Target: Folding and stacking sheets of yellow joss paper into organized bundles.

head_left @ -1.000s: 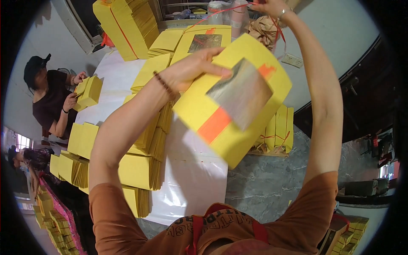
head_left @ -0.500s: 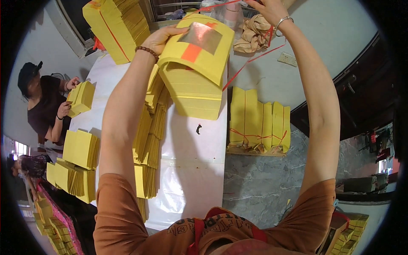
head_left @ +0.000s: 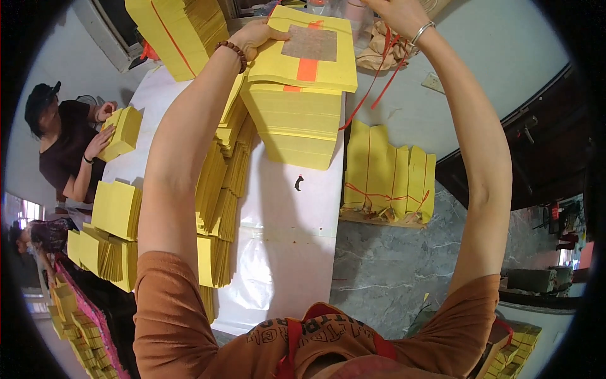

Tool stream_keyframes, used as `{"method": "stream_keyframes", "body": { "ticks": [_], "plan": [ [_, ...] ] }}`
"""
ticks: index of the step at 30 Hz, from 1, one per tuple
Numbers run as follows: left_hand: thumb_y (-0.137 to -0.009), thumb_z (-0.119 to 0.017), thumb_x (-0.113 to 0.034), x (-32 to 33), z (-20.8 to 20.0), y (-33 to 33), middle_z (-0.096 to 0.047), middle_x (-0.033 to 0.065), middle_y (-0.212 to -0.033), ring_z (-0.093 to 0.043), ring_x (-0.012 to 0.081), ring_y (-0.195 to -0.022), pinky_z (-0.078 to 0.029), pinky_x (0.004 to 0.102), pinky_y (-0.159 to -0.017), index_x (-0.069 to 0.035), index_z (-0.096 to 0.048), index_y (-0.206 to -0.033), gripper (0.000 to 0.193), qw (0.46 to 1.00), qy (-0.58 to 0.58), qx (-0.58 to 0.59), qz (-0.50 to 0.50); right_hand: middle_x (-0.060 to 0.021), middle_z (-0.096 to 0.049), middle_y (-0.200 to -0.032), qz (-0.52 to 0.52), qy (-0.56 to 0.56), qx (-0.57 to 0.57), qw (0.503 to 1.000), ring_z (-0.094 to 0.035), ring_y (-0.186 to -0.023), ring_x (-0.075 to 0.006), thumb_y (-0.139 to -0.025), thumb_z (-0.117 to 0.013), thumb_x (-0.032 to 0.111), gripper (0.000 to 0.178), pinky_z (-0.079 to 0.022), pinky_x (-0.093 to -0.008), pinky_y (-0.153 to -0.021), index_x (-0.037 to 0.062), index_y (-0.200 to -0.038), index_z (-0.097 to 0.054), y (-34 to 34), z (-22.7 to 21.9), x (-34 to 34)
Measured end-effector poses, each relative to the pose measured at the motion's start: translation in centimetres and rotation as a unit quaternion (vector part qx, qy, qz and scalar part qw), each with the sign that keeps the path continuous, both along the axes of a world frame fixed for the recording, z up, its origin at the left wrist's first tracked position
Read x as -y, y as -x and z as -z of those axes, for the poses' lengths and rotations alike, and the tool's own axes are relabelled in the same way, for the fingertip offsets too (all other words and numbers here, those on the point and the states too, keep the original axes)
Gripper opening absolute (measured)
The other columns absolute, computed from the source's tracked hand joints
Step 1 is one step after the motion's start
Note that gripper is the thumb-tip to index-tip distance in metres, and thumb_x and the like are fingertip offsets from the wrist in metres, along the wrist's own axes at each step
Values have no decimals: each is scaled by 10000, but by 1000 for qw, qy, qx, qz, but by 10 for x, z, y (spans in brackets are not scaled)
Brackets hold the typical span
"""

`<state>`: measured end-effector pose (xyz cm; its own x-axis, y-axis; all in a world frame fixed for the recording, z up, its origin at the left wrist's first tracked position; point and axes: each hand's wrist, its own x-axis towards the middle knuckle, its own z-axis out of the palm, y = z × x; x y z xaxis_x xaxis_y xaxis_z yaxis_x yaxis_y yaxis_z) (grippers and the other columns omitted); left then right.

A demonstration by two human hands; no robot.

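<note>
A tall stack of yellow paper (head_left: 293,120) stands on the table, its top sheets bearing an orange strip and a dull metallic square (head_left: 309,43). My left hand (head_left: 254,36) grips the far left corner of those top sheets, thumb on top, other fingers partly hidden. Beyond the stack, to the right, my right hand (head_left: 401,18) is closed on a red string, its fingertips partly cut off by the upper edge. Loose red string (head_left: 379,88) hangs below that hand and reaches the stack's right side.
Fanned yellow paper bundles (head_left: 221,183) lie along the white-covered table (head_left: 284,252). A tied tall stack (head_left: 173,38) stands far left. Tied bundles (head_left: 388,167) rest right of the table, above the grey floor (head_left: 391,265). A person (head_left: 69,139) at left handles a yellow bundle.
The top sheets, bowed upward before, now lie flatter on the stack. My left hand stays on their corner. The red string by my right hand now hangs lower and slacker.
</note>
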<state>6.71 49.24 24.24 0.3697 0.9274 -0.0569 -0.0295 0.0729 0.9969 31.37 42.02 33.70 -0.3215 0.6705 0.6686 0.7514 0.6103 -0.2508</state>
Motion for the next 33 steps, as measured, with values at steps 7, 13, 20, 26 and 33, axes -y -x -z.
{"method": "stream_keyframes", "body": {
  "ticks": [7, 13, 20, 26, 33],
  "plan": [
    [-777, -618, -28, 1, -1, 9, -615, 89, -930, -616, 174, -810, -542, 326, -698, -11, -540, -1043, 278, 997, 58, -43, 20, -97, -595, -682, 33, 58, -35, 997, -541, -604, -165, -790, -599, 273, 267, -435, -292, -563, 17, -861, -631, 4, 4, 9],
    [-720, -672, -39, 1, 4, 12, -629, 90, -879, -613, 180, -755, -516, 330, -627, 14, -589, -972, 271, 991, -49, -123, -31, -137, -620, -731, -11, 57, 28, 998, -593, -636, -206, -759, -627, 290, 264, -462, -304, -577, 36, -832, -632, 10, 19, 12],
    [-644, -741, -92, 13, -4, 3, -626, 119, -900, -608, 208, -785, -497, 309, -664, 16, -588, -1000, 402, 955, -118, -255, -97, -20, -509, -597, -28, 64, 102, 992, -458, -546, -95, -811, -586, 356, 332, -362, -245, -501, 46, -924, -620, 8, 38, 25],
    [-731, -680, -206, 20, -6, 10, -559, 112, -1090, -563, 214, -937, -467, 352, -772, -27, -391, -1255, 624, 938, -138, -299, -107, 0, -498, -610, -49, 70, 65, 994, -408, -550, -66, -838, -566, 339, 333, -341, -227, -503, 19, -911, -617, -1, 56, 27],
    [-783, -614, -270, 42, -2, 29, -469, 134, -1241, -457, 206, -1104, -421, 333, -804, -25, -325, -1324, 660, 935, -160, -290, -127, 13, -517, -641, -44, 154, 1, 987, -436, -596, -47, -864, -545, 278, 286, -366, -215, -539, 8, -929, -610, -8, 71, 41]
  ]
}}
